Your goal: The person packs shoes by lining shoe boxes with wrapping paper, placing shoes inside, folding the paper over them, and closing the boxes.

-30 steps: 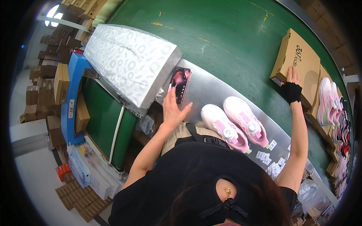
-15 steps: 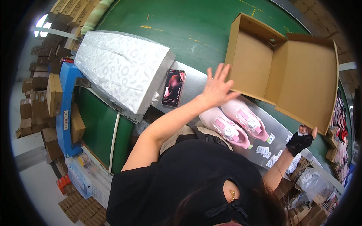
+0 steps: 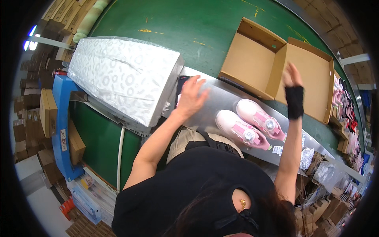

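Fingers first: on my left hand [image 3: 191, 96] they're spread and slack, nothing in them that I can make out, just up at twelve o'clock, partly covering the phone [image 3: 181, 83]. Touching it? From way back here I can't tell. Light fingertips suit that spot, I'd say, so the plastic over the white stack [image 3: 122, 75] at ten o'clock doesn't snag.

Across to my right hand [image 3: 293, 77]: fingers close together and loose, carrying nothing visible, over the lid [image 3: 316, 85] of the open cardboard box [image 3: 248, 63] at two o'clock. Contact with the card? Can't call it. Good handling there, in my judgement: flat palm, pressure near the fold, go easy on those thin walls.

Now the wrists! The right, in its black band [image 3: 294, 102], looks nearly straight, forearm running from six toward twelve. The left forearm slants in from seven, elbow bent. And at three o'clock, the pink shoes [image 3: 230, 122] sit side by side on the metal counter [image 3: 215, 100], toes toward ten, clear of both hands.
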`<action>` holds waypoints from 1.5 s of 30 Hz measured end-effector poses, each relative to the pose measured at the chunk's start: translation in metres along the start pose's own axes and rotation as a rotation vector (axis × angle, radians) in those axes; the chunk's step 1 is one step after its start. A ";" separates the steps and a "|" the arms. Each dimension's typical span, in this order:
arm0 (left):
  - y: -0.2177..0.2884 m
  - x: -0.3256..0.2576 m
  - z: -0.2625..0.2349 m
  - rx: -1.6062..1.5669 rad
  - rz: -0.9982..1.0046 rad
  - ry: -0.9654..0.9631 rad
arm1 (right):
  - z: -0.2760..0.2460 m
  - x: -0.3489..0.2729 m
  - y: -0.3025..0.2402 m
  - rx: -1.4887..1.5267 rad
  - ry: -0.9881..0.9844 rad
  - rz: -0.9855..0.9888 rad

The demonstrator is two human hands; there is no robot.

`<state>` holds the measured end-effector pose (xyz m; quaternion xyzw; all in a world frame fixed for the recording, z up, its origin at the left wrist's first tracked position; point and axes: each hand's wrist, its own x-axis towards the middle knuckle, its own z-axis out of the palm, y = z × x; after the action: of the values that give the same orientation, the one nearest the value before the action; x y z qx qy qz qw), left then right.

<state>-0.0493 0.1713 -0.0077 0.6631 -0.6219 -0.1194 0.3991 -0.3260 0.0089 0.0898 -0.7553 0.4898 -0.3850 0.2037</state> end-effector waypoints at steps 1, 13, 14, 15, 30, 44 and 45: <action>-0.015 -0.001 -0.014 -0.012 -0.016 0.032 | 0.020 0.013 0.009 -0.190 -0.026 -0.165; -0.135 -0.038 -0.160 0.694 -0.539 -0.024 | 0.103 -0.040 0.045 -0.490 -0.862 -0.047; -0.140 -0.036 -0.161 0.691 -0.534 -0.024 | 0.099 -0.041 0.046 -0.535 -0.847 -0.031; -0.146 -0.035 -0.161 0.784 -0.472 0.022 | 0.098 -0.041 0.048 -0.538 -0.842 -0.026; -0.033 0.083 -0.304 -0.020 -0.094 0.821 | 0.087 -0.044 0.054 -0.563 -0.830 0.030; 0.235 0.207 -0.020 -0.528 0.357 -0.102 | -0.032 0.010 -0.072 0.531 0.167 0.045; 0.235 0.214 0.004 -0.370 0.591 -0.020 | -0.045 0.014 -0.051 0.610 0.302 0.170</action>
<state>-0.1806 -0.0052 0.2209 0.3696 -0.7587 -0.1160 0.5238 -0.3278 0.0215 0.1578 -0.5509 0.4379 -0.6025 0.3764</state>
